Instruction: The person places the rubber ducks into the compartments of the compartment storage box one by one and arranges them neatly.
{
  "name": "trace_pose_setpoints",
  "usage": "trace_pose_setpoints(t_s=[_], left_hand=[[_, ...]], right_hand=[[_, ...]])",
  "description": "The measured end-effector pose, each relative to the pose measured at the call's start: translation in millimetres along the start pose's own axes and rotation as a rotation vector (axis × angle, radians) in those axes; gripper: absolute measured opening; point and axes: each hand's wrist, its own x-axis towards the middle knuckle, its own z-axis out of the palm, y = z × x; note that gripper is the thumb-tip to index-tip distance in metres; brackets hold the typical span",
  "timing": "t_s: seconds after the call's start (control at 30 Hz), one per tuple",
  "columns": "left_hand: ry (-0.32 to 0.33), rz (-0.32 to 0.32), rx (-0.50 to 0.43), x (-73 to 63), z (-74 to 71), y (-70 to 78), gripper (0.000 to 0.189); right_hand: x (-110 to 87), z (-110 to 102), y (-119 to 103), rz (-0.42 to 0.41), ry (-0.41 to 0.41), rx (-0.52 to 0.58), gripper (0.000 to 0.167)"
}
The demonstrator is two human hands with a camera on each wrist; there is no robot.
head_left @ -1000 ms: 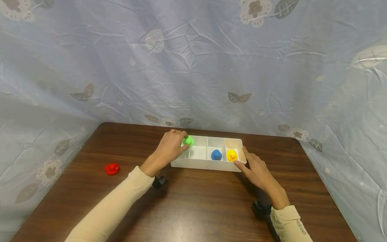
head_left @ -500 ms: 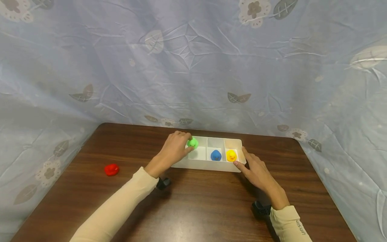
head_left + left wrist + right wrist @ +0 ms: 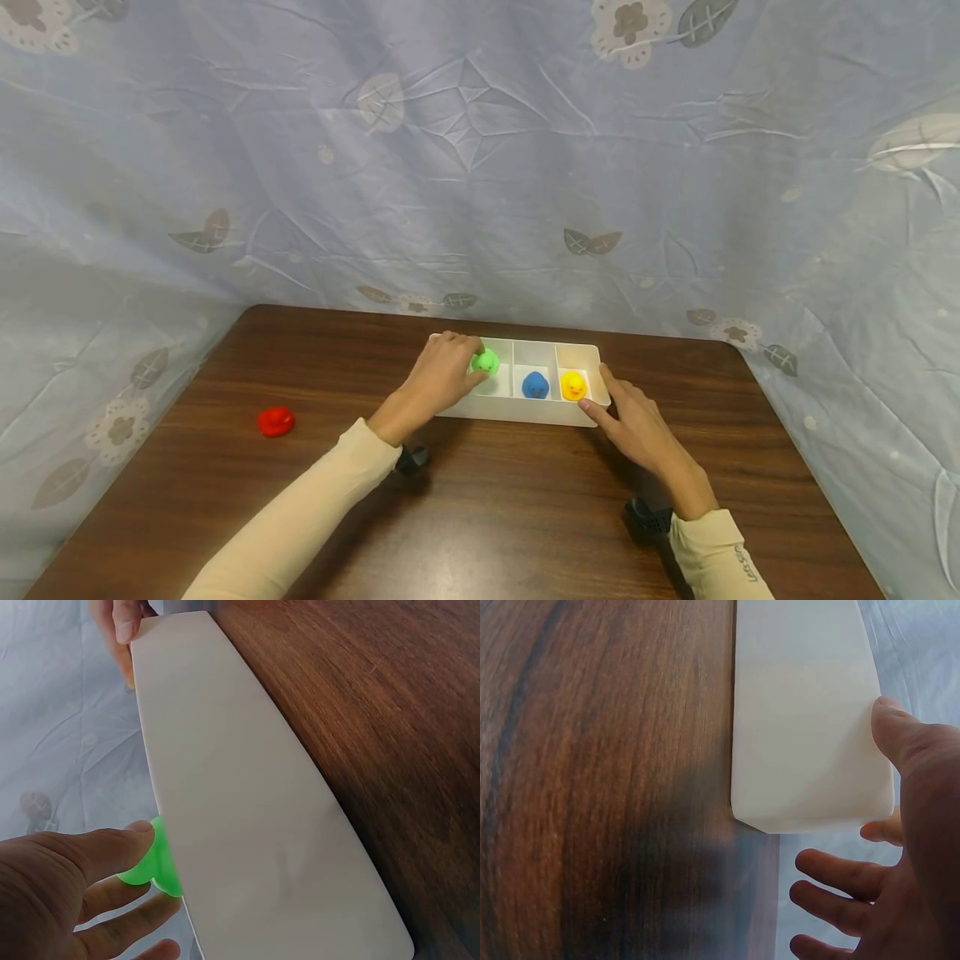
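Observation:
My left hand [image 3: 444,372] pinches a small green rubber duck [image 3: 486,362] between thumb and fingers. The duck is over the second compartment from the left of a white divided tray [image 3: 525,409]. In the left wrist view the green duck [image 3: 154,864] is partly hidden behind the tray's front wall [image 3: 225,765]. At the tray's right end, the thumb of my right hand [image 3: 641,421] touches the front rim and its forefinger lies along the end wall. The right wrist view has its other fingers [image 3: 840,874] spread. A blue duck [image 3: 536,386] and a yellow duck [image 3: 573,386] sit in separate right-hand compartments.
A red duck [image 3: 276,422] rests on the brown wooden table [image 3: 480,517], left of the tray. Pale patterned fabric [image 3: 480,208] hangs behind the table and along both sides.
My left hand has carried the green duck to the right and lower, from the divider by the leftmost compartment to the second compartment. The right hand keeps its place at the tray's corner.

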Motion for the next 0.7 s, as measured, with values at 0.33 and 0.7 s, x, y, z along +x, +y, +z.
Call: trace_pose_setpoints(t_s=[0.33, 0.7], left_hand=[[-0.009, 0.011, -0.016, 2.9, 6.8, 5.3, 0.027], [-0.025, 0.039, -0.008, 5.7, 11.7, 10.8, 0.025]], right_hand=[[-0.3, 0, 0, 0.005, 0.002, 0.002, 0.085], [-1.0, 0, -1, 0.016, -0.001, -0.003, 0.086]])
